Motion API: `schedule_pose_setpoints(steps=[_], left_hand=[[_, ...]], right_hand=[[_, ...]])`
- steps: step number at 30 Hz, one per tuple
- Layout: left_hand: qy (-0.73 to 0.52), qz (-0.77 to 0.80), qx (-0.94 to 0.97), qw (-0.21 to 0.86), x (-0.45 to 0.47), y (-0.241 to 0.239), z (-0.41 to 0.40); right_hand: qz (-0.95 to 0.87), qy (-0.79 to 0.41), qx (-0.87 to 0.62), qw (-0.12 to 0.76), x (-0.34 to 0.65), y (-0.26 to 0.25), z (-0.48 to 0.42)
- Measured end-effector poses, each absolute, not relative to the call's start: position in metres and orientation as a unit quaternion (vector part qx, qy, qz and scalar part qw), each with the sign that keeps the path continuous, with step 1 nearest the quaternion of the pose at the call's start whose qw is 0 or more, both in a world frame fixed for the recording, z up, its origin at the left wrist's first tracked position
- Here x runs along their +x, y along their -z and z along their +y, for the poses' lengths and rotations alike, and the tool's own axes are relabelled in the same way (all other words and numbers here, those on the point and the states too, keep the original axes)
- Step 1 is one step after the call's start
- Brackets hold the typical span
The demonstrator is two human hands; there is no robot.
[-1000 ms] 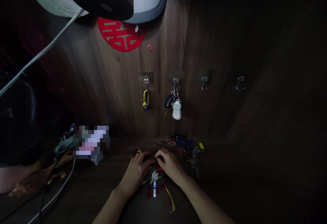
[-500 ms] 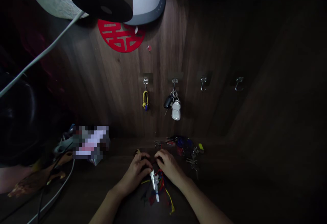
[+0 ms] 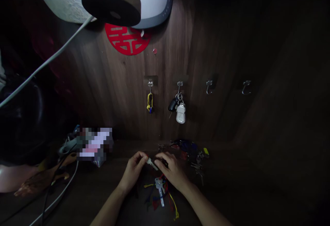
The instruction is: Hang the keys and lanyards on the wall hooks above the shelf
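Between the thumb and fingertips of my left hand (image 3: 132, 171) is a pale metal key (image 3: 152, 164), its blade pointing right and down. My right hand (image 3: 174, 171) hovers just beside that key with its fingers curled; what they hold, if anything, I cannot make out. Under both hands, a bunch of keys (image 3: 159, 183) lies on the dark wooden surface, tangled with red, blue and yellow cords (image 3: 174, 205). Behind my right hand sits another dark pile of keys and straps (image 3: 189, 147), with a yellow tag (image 3: 206, 151) at its right end.
Metal hooks are fixed to the wooden back panel. One carries a yellow cord loop (image 3: 150, 101), another a black and silver key set (image 3: 180, 112). A blurred-out box (image 3: 95, 147) and a white cable (image 3: 64, 193) lie on the left. A lamp-like object (image 3: 110, 9) hangs above.
My left hand has lifted a key up and left, away from the bunch, turning it. My right hand stays close by. The whole view has shifted slightly.
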State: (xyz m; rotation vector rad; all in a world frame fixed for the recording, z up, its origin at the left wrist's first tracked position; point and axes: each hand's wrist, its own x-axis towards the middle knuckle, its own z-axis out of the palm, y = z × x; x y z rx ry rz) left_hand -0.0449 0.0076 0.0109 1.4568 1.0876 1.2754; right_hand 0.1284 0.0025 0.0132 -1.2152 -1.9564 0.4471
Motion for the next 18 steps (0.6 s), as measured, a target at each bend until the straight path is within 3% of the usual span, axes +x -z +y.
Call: schedule_pose_setpoints(steps=[5, 12, 18], left_hand=[[-0.500, 0.432, 0.587, 0.467, -0.040, -0.010, 0.008], [-0.507, 0.435, 0.560, 0.490, -0.041, -0.005, 0.013], [-0.499, 0.417, 0.533, 0.542, -0.041, -0.008, 0.009]], right_hand=[[-0.760, -0.236, -0.464, 0.390, 0.119, -0.014, -0.002], [-0.841, -0.101, -0.409, 0.340, 0.117, -0.019, -0.010], [-0.800, -0.100, -0.420, 0.416, 0.122, -0.013, -0.003]])
